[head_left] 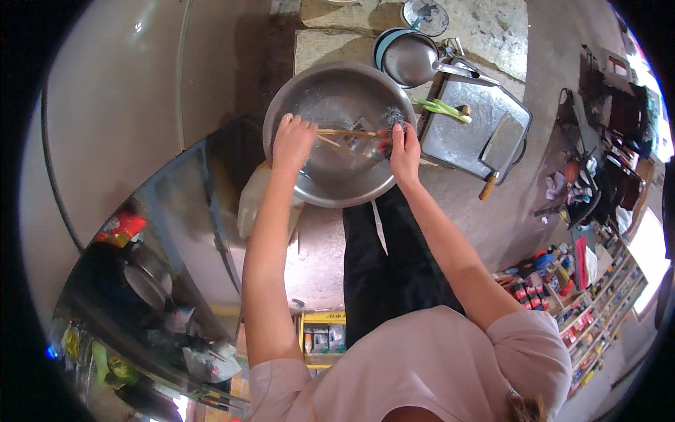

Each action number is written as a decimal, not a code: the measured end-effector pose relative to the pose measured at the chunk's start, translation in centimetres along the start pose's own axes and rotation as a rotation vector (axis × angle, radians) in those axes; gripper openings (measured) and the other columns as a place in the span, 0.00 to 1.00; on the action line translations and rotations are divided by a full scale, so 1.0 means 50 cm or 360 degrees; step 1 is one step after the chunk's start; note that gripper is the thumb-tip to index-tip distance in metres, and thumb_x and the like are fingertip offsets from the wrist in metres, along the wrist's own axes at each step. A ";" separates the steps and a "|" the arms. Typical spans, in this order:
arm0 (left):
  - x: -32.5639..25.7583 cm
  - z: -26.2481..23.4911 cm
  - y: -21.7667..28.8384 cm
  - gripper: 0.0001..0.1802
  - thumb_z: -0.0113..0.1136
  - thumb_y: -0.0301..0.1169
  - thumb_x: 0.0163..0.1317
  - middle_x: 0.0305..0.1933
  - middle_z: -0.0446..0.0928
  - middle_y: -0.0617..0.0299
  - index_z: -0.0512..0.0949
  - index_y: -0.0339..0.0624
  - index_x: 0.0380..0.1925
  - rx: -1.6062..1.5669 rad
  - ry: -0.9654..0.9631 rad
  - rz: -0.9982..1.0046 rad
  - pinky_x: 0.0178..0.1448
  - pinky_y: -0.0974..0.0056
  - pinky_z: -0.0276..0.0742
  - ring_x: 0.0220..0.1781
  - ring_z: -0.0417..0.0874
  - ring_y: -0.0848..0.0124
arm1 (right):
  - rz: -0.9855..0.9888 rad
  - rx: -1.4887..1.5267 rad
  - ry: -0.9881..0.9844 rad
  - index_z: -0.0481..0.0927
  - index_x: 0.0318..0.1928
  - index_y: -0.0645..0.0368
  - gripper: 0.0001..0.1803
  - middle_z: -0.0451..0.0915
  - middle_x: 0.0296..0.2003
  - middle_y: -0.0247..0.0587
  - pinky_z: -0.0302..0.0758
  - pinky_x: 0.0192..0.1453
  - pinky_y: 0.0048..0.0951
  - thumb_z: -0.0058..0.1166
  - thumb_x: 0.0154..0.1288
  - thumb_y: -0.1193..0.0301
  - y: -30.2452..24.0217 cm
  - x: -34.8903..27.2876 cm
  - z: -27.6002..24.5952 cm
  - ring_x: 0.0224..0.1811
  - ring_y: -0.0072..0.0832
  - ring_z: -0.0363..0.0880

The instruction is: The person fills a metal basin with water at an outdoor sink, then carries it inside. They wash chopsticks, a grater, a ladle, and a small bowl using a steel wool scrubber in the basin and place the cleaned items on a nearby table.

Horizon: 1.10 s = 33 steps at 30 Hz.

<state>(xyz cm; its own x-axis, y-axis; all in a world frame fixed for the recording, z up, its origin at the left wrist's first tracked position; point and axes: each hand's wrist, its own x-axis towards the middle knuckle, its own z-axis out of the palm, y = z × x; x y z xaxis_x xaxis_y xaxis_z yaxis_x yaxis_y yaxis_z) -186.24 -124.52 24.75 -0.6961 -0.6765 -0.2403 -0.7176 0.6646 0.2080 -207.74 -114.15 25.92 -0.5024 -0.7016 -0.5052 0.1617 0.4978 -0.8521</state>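
Over one basin point(341, 184), left hand point(293, 143) grips two sticks point(343, 132); right hand point(404, 156), one scourer point(394, 118).

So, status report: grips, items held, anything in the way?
Left grip closed on wooden sticks; right grip closed on steel wool. Sticks over metal basin. Cleaver on tray at right, apart from both grips.

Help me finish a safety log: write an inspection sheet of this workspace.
Surface: pale tabletop, stained.
Things in hand: wooden sticks and dark wire scourer, above a steel basin.
Clutter: saucepan; metal tray bearing green stalks and a cleaver.
Hands: left hand grips the sticks; right hand holds the scourer.
Cables: none certain; dark line at left unclear.
Surroundings: stocked shelves at right.
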 end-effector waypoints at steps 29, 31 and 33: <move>-0.093 -0.007 0.238 0.22 0.37 0.40 0.71 0.17 0.68 0.65 0.71 0.36 0.23 -0.2285 0.0083 -0.1708 0.18 0.65 0.58 0.15 0.65 0.74 | 0.0633 0.0047 -0.0451 0.70 0.30 0.73 0.17 0.78 0.21 0.48 0.79 0.25 0.33 0.45 0.68 0.68 0.036 -0.029 0.194 0.22 0.35 0.82; -0.134 0.026 0.247 0.22 0.37 0.43 0.71 0.14 0.64 0.68 0.70 0.41 0.25 -0.2104 -0.0058 -0.1632 0.12 0.67 0.52 0.09 0.60 0.75 | 0.0648 -0.0006 -0.0476 0.70 0.32 0.71 0.14 0.78 0.19 0.46 0.78 0.23 0.33 0.44 0.68 0.69 0.020 0.001 0.199 0.21 0.34 0.82; -0.160 -0.020 0.278 0.21 0.37 0.44 0.71 0.16 0.64 0.67 0.69 0.42 0.24 -0.2354 -0.0151 -0.1779 0.15 0.67 0.55 0.13 0.63 0.74 | 0.0667 0.0018 -0.0448 0.70 0.33 0.70 0.13 0.78 0.19 0.45 0.78 0.22 0.33 0.43 0.68 0.70 0.025 0.027 0.195 0.20 0.34 0.82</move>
<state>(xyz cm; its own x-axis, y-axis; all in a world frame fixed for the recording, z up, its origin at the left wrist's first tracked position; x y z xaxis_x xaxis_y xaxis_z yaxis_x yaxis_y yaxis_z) -190.67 -110.17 30.51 0.0192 -0.4985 -0.8667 -0.2527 -0.8411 0.4782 -199.92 -119.43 22.83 -0.1441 -0.5535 -0.8203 0.3107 0.7617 -0.5686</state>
